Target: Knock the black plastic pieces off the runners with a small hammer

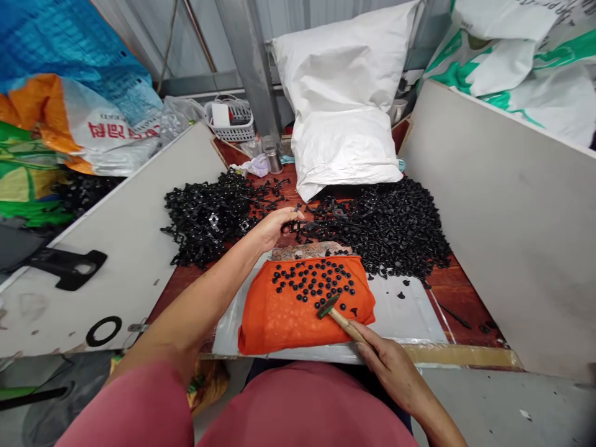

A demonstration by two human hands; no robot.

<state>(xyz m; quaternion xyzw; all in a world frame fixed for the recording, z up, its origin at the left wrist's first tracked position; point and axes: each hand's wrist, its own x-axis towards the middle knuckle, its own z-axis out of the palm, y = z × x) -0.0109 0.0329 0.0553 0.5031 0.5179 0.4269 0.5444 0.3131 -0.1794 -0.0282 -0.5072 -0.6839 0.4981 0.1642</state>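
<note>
My right hand [388, 363] is wrapped round the wooden handle of a small hammer [344, 323]. The dark hammer head rests on or just over an orange cloth [298, 326], near its front. Several black round-headed plastic pieces [321, 279] lie spread over the cloth's back half. Farther back, my left hand [278, 226] is pinched closed, with a small black plastic piece [298, 208] at its fingertips. Just right of that hand lie loose black parts. Behind the cloth a speckled stone slab [310, 249] shows its edge.
Heaps of black plastic parts stand at left [205, 214] and right [400, 230] on the red-brown table. A white sack [344, 99] leans at the back. Pale side boards [503, 223] wall the table. A white basket [230, 121] and a metal canister [274, 159] stand at back left.
</note>
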